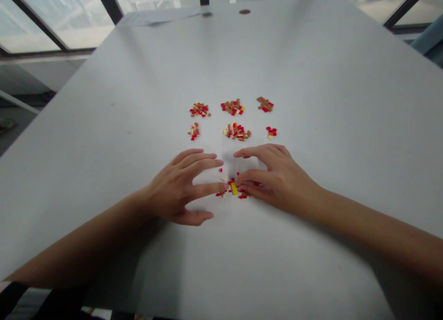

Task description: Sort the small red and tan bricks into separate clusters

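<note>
A loose pile of small red, brown and cream toy bricks (243,195) lies on the table between my hands. My left hand (185,186) is open with its fingers spread, and the index fingertip reaches the pile's left side. From the right, my right hand (273,177) closes thumb and index finger at the edge of a yellow brick (234,188), its other fingers raised and extended. The fingertips partly cover the pile. A single small red brick (220,170) sits apart, just beyond the pile.
Farther off are two rows of brick piles: small mixed pieces (200,109), red and brown bricks (233,107), brown plates (265,104), a small pink-red group (194,131), a larger mixed group (237,132) and a few red-orange bricks (271,132). Windows stand behind the white table (311,71).
</note>
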A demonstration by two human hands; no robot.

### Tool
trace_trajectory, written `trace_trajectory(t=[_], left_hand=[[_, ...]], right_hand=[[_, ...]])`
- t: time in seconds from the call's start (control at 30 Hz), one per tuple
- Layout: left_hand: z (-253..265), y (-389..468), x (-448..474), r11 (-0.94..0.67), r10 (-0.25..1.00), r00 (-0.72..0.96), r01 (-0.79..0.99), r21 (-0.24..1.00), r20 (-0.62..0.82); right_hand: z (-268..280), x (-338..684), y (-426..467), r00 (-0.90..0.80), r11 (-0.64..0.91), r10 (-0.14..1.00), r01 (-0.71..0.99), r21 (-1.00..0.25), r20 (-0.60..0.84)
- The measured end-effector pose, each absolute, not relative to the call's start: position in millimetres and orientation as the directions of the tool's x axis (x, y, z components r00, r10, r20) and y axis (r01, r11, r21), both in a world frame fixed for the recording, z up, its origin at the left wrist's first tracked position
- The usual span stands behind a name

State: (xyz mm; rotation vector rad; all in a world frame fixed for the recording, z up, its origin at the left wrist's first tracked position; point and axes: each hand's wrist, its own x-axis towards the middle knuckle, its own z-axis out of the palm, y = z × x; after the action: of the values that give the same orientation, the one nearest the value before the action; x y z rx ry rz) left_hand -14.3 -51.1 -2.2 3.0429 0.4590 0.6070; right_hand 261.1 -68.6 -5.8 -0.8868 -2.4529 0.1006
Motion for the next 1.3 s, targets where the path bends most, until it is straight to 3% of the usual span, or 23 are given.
trace_trajectory(t=[0.7, 1.3], left_hand=[[-0.7, -51.2, -13.1, -0.952, 0.300, 0.878, 0.298, 0.063, 0.374], [0.1, -50.9, -12.6, -0.957, 0.282, 0.879, 0.288, 0.043, 0.385]], right_hand=[[-4.1, 255.4, -69.6, -0.672, 0.805, 0.587, 0.541, -0.243, 0.451], [-4.5, 256.4, -70.2, -0.647, 0.767, 0.642, 0.553, -0.325, 0.412]])
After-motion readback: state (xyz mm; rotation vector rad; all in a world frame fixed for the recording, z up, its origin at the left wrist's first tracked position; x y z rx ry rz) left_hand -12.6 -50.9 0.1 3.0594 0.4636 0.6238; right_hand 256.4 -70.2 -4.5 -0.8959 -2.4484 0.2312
